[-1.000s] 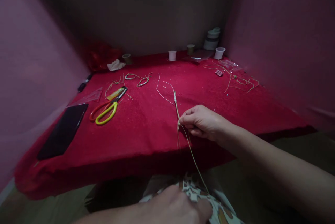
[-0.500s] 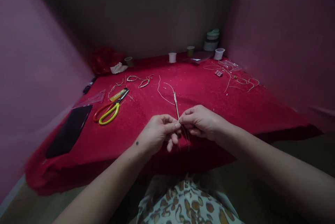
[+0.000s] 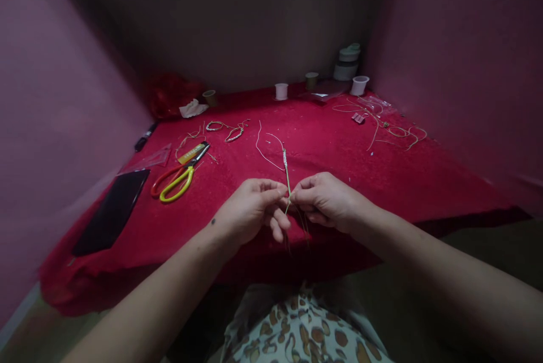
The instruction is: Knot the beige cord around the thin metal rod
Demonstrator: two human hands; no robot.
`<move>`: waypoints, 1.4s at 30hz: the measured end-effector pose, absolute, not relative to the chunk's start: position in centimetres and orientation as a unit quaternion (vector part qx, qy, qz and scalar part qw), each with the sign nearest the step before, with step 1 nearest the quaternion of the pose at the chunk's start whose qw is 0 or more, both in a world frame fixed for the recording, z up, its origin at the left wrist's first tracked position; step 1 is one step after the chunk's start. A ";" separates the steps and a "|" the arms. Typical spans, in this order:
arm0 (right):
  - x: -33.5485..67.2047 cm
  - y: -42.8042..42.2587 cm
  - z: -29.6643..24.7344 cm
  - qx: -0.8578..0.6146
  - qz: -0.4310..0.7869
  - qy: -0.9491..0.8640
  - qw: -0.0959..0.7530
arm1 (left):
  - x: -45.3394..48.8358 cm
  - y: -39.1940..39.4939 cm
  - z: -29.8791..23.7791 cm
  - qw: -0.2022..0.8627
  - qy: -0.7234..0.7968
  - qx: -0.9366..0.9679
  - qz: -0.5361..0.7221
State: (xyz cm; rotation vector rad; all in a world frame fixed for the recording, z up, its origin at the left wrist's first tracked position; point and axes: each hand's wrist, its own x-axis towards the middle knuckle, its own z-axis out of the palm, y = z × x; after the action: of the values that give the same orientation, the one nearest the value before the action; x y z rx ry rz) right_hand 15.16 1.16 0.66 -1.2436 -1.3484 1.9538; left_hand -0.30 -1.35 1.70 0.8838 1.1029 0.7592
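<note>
Left hand [image 3: 250, 210] and right hand [image 3: 326, 202] are both pinched on the thin greenish cord [image 3: 287, 169], fingertips nearly meeting over the near edge of the table [image 3: 382, 182]. The cord's knotted part runs away across the red cloth and its loose ends dangle below. Likely best: hold it taut, pinches close, strands untangled. Scissors [image 3: 178, 175] lie well to the left.

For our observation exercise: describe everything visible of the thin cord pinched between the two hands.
The cord is thin, pale yellow-green, thread-like. Its far end bears a short whitish knotted stretch lying on the red cloth. It runs straight back to the left hand and right hand, which pinch it together; loose strands hang below them.
</note>
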 end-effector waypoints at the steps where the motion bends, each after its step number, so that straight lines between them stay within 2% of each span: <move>1: 15.2 1.2 0.6 -0.452 0.708 -0.493 0.229 | -0.2 -1.4 1.6 0.713 0.484 0.388 0.327; 5: 15.3 1.2 0.3 -0.450 0.704 -0.500 0.230 | 0.0 -1.5 0.9 0.727 0.489 0.382 0.293; 18: 15.7 1.5 0.8 -0.483 0.652 -0.559 0.171 | 0.6 -2.5 0.1 0.605 0.568 0.446 0.336; 31: 15.3 1.7 1.9 -0.514 0.563 -0.638 0.108 | 0.6 -1.9 0.2 0.636 0.566 0.419 0.315; 35: 15.8 0.9 2.5 -0.535 0.464 -0.698 0.106 | 0.4 -1.6 -0.6 0.628 0.549 0.438 0.335; 39: 16.1 -1.9 2.3 -0.502 0.352 -0.769 0.180 | 0.6 -1.7 -0.1 0.642 0.547 0.431 0.321; 42: 15.3 -5.1 1.4 -0.493 0.305 -0.802 0.146 | 0.9 -1.8 0.8 0.646 0.548 0.426 0.317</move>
State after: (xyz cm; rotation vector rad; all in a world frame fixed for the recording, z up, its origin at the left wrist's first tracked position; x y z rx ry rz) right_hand 15.30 -5.12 1.39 -1.4186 -2.3080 0.8775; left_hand 0.94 -1.82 0.79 0.9697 1.2479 0.7212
